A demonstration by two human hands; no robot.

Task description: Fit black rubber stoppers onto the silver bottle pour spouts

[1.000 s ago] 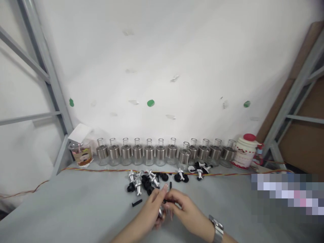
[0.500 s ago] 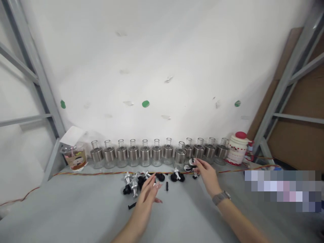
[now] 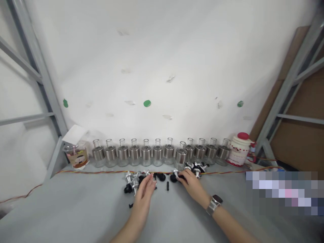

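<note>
My left hand [image 3: 144, 191] is half curled above the table, its fingers pressed together beside a loose heap of small silver and black bottle-top parts [image 3: 128, 177]. What lies between those fingers is too small to make out. Lower and to the right, my right hand [image 3: 193, 186] has its fingertips closed on a small silver piece [image 3: 176, 174] beside a round black cap [image 3: 173, 178]. Another black cap [image 3: 161, 177] and a short black strip [image 3: 167, 185] lie between the hands. More silver and black parts [image 3: 196, 168] are bunched behind my right hand.
A row of glass bottles with metal sleeves [image 3: 146, 153] lines the wall, one [image 3: 181, 158] standing forward. A drink cup [image 3: 77, 158] is at the left end and a cream jar with a red lid [image 3: 238, 152] at the right. A twisted red-yellow wire [image 3: 101, 172] crosses the table.
My right hand has moved left and nearer, from the right-hand bunch of parts to the silver piece by the black caps. My left hand has shifted slightly, its fingers drawn closer together.
</note>
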